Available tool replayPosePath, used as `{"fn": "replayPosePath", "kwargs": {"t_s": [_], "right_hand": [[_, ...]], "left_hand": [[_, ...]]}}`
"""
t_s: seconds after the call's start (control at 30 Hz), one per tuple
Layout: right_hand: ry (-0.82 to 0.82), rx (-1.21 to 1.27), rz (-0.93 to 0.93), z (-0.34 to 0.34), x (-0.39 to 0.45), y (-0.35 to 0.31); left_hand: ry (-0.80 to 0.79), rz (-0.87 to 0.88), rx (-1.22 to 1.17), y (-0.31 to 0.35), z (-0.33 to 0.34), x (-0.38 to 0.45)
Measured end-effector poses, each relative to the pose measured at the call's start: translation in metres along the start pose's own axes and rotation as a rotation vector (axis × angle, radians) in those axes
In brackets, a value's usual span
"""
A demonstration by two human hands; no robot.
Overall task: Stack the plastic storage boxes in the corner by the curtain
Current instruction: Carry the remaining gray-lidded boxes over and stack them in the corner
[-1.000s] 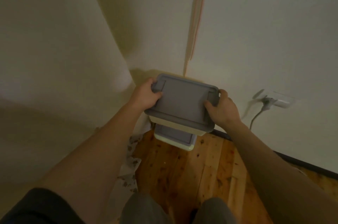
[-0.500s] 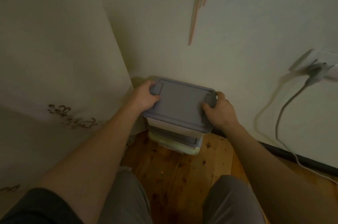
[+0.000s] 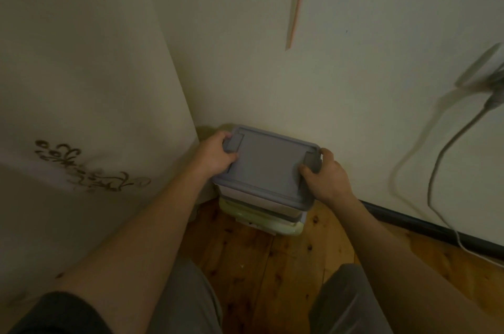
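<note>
A plastic storage box with a grey lid [image 3: 268, 164] sits on top of another box with a pale green rim [image 3: 261, 220] on the wooden floor, in the corner where the wall meets the cream curtain [image 3: 81, 93]. My left hand [image 3: 215, 155] grips the lid's left end over its latch. At the right end, my right hand [image 3: 324, 177] holds the lid, thumb on top. The lower box is mostly hidden under the upper one.
A socket with a grey plug [image 3: 488, 74] is on the wall at the right, and its cable [image 3: 433, 189] hangs down to the floor. A dark skirting board [image 3: 425, 227] runs along the wall. My knees [image 3: 191, 303] are at the bottom, above the wooden floor [image 3: 272, 265].
The box in my hands has come down from above the lower box onto it. The view has dropped closer to the floor and the stack.
</note>
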State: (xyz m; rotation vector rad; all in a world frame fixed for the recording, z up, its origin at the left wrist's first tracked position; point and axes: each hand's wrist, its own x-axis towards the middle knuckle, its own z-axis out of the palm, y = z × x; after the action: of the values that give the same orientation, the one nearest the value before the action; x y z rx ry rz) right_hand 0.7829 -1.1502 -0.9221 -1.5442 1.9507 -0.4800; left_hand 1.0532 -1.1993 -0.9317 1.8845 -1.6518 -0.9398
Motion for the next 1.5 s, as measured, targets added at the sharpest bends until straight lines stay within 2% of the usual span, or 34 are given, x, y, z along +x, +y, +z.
{"fn": "replayPosePath", "kwargs": {"t_s": [0.57, 0.97, 1.3, 1.5], "right_hand": [[0.052, 0.015, -0.055, 0.009, -0.005, 0.007], [-0.071, -0.005, -0.067, 0.004, -0.006, 0.005], [-0.101, -0.062, -0.049, -0.001, 0.000, 0.002], [-0.060, -0.151, -0.008, -0.023, -0.003, -0.009]], "left_hand": [[-0.006, 0.007, -0.009, -0.008, 0.009, 0.010], [0.004, 0.008, 0.095, -0.002, 0.010, 0.008], [-0.015, 0.034, 0.132, 0.004, 0.011, 0.002], [0.003, -0.030, 0.200, 0.020, -0.004, -0.004]]}}
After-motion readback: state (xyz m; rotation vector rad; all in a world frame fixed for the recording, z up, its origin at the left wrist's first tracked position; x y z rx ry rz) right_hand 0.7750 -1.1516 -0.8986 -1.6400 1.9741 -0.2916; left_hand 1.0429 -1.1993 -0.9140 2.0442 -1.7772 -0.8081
